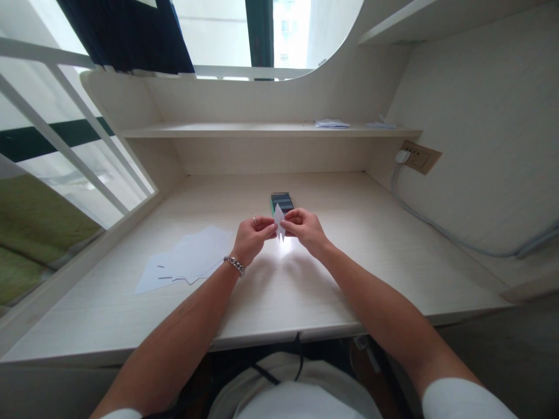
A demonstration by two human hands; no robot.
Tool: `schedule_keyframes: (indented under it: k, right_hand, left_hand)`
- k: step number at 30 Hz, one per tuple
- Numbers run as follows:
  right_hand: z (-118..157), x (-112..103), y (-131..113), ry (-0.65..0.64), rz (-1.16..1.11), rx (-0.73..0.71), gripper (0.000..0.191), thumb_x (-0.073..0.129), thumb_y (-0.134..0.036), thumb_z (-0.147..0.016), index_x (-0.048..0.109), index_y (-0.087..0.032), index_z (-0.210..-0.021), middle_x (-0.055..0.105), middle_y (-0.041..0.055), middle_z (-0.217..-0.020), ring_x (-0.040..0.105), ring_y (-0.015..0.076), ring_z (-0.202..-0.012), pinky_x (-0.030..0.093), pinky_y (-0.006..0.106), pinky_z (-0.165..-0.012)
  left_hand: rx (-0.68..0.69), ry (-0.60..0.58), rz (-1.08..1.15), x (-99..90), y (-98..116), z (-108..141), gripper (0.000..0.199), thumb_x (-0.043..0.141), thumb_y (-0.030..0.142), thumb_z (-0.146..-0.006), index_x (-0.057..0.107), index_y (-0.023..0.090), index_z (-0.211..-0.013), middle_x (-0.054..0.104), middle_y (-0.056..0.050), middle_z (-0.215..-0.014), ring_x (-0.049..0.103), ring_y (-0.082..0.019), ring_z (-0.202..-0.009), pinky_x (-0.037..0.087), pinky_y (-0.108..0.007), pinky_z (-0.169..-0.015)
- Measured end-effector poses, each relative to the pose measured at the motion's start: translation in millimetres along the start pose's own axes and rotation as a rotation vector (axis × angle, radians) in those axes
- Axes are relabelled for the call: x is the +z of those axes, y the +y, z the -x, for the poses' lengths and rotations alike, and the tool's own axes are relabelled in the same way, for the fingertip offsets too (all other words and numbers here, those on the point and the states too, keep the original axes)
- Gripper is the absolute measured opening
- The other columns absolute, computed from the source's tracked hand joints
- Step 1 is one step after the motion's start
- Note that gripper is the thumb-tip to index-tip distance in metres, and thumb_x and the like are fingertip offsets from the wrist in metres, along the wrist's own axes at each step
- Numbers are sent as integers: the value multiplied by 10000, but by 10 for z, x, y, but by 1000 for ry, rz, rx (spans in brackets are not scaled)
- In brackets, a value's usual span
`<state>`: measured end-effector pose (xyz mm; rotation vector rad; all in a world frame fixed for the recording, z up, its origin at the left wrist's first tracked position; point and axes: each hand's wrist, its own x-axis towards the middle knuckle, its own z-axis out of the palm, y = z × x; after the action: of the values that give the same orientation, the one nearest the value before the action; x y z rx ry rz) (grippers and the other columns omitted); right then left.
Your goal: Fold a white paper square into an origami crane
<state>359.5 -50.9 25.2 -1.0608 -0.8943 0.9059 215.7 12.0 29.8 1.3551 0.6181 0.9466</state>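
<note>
A small piece of folded white paper [279, 220], pointed at the top and split into two points below, is held up between both hands over the desk. My left hand [253, 237] pinches its left edge between thumb and fingers; a ring and a chain bracelet show on that side. On the right edge, my right hand [304, 230] grips the same paper with thumb and forefinger. Just behind it lies a dark-screened phone [283, 202] with a green edge, partly hidden by the paper and fingers.
White paper sheets [192, 256] with a few dark marks lie to the left on the desk [371, 273]. Folded papers [332, 123] rest on the shelf [244, 131] at the back. A grey cable [437, 228] runs from a wall socket [421, 157] along the right side.
</note>
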Motion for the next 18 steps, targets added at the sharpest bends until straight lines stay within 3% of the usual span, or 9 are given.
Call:
schedule_keyframes:
  k: [9, 18]
  right_hand:
    - [25, 17, -33, 14, -28, 12, 448, 906, -326, -445, 638, -154, -759, 677, 1, -687, 647, 147, -645, 575, 334, -661]
    - [40, -36, -93, -80, -12, 96, 410, 897, -332, -469, 640, -155, -736, 685, -4, -688, 651, 137, -631, 561, 324, -665]
  left_hand:
    - [75, 35, 26, -8, -13, -17, 363, 863, 250, -551, 641, 122, -808, 707, -26, -696, 671, -150, -640, 572, -306, -659]
    - [79, -47, -17, -37, -3, -11, 332, 870, 262, -545, 685, 119, -782, 732, -57, -718, 677, -166, -644, 559, -312, -657]
